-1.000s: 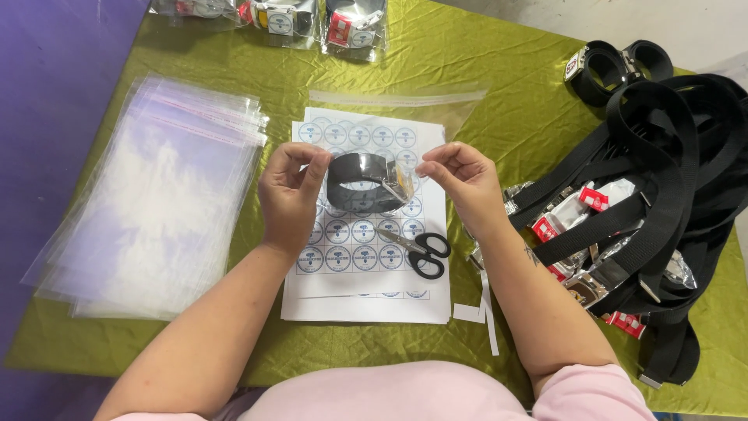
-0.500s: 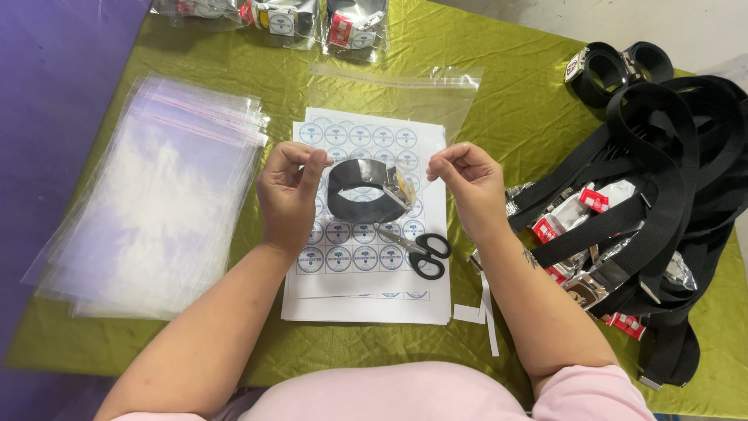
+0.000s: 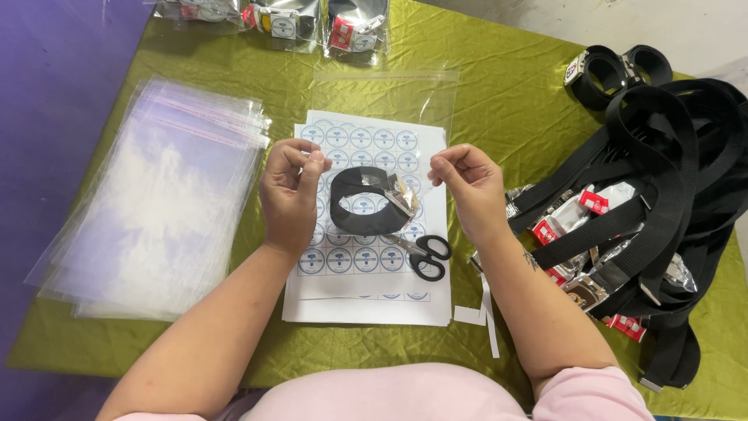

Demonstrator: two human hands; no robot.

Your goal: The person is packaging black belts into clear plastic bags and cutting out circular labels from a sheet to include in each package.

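My left hand and my right hand each pinch one side of a clear plastic bag. They hold it flat over a white sheet of round stickers. A rolled black belt with a wrapped buckle lies inside the bag, between my hands. The bag's open end reaches away from me across the green cloth. Black-handled scissors rest on the sticker sheet, just below the belt.
A stack of clear bags lies to the left. A heap of loose black belts with buckles fills the right side. Bagged belts sit at the far edge. White paper strips lie near my right forearm.
My hands have moved apart, away from the rolled belt, which stretches the bag wider. The belt stays in the middle.
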